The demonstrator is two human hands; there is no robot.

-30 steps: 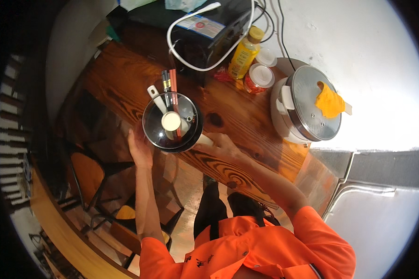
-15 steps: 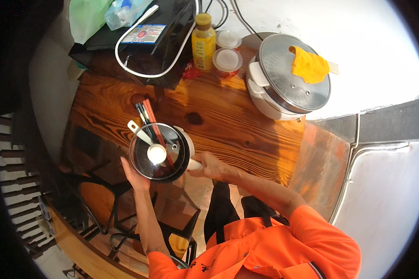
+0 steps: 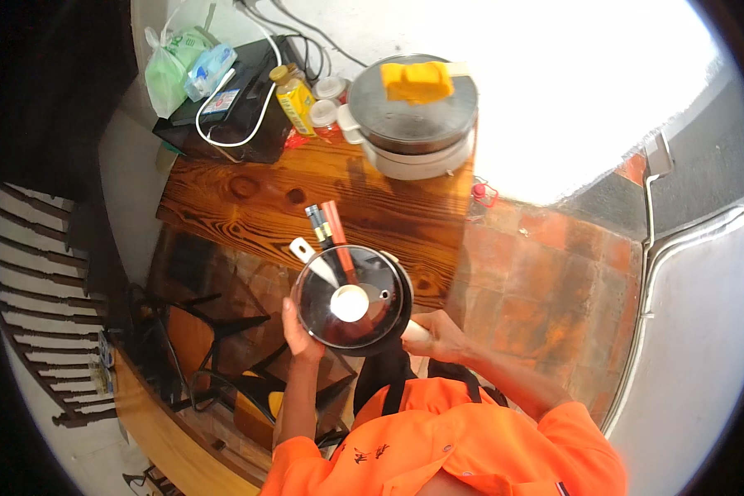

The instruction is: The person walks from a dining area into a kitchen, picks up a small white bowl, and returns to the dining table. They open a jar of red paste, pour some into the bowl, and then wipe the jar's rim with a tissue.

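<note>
A saucepan (image 3: pixel 404 307) with a dark inside is held between my hands in front of my body. My right hand (image 3: pixel 440 334) is wrapped round its pale handle (image 3: pixel 417 332). On the saucepan's left side, my left hand (image 3: pixel 303 332) holds the rim, with its fingers partly hidden below. Over the top lies a round glass lid (image 3: pixel 372 324) with a light round knob (image 3: pixel 350 303). Several black chopsticks (image 3: pixel 319 221) and red chopsticks (image 3: pixel 333 219) stick out at the far side, beside a white utensil handle (image 3: pixel 302 250) with a hole in its end.
A wooden table (image 3: pixel 223 207) lies ahead. On it stand a white electric cooker (image 3: pixel 413 161) with an orange cloth (image 3: pixel 417 82), a yellow bottle (image 3: pixel 293 101), lidded tubs (image 3: pixel 324 113) and a black box (image 3: pixel 248 136). Chairs (image 3: pixel 194 339) and a railing (image 3: pixel 41 281) are left.
The view has shifted, and the table and cooker now appear farther left. The saucepan, lid and utensils have come away from the table, nearer my body. Both hands have kept their hold.
</note>
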